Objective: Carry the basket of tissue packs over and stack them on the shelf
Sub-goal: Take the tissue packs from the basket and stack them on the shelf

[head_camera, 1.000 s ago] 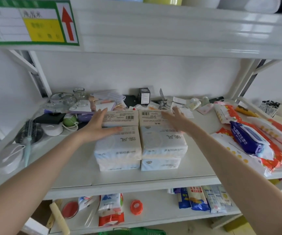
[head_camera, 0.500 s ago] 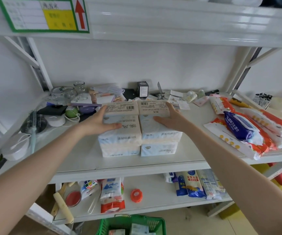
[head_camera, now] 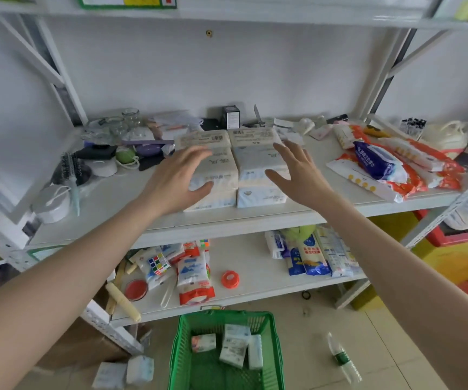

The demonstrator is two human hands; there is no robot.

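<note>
I see a white metal shelf (head_camera: pixel 255 220) filling most of the view, seen from a head-worn camera looking forward and down. On its middle board, near the centre, sits a stack of tissue packs (head_camera: pixel 252 164): two columns side by side and touching, with further packs lying flat right behind them.

Two bare arms reach in from the bottom corners towards that stack. The left hand (head_camera: pixel 178 178) hovers over the left column, fingers spread apart and holding nothing. The right hand (head_camera: pixel 297 173) hovers over the right column, likewise spread wide and empty. I cannot tell whether either palm touches the wrapping.

Below the stack, on the floor in front of the shelf, stands a green basket (head_camera: pixel 182 356). A few small tissue packs lie loose inside it.

To the right of the stack lies a heap of orange and blue wet-wipe packets (head_camera: pixel 390 164). To the left of the stack sit a hairbrush (head_camera: pixel 71 170) and some glass jars (head_camera: pixel 120 125). On the board under the stack I see a puzzle cube (head_camera: pixel 158 264) and an orange lid (head_camera: pixel 230 279).
</note>
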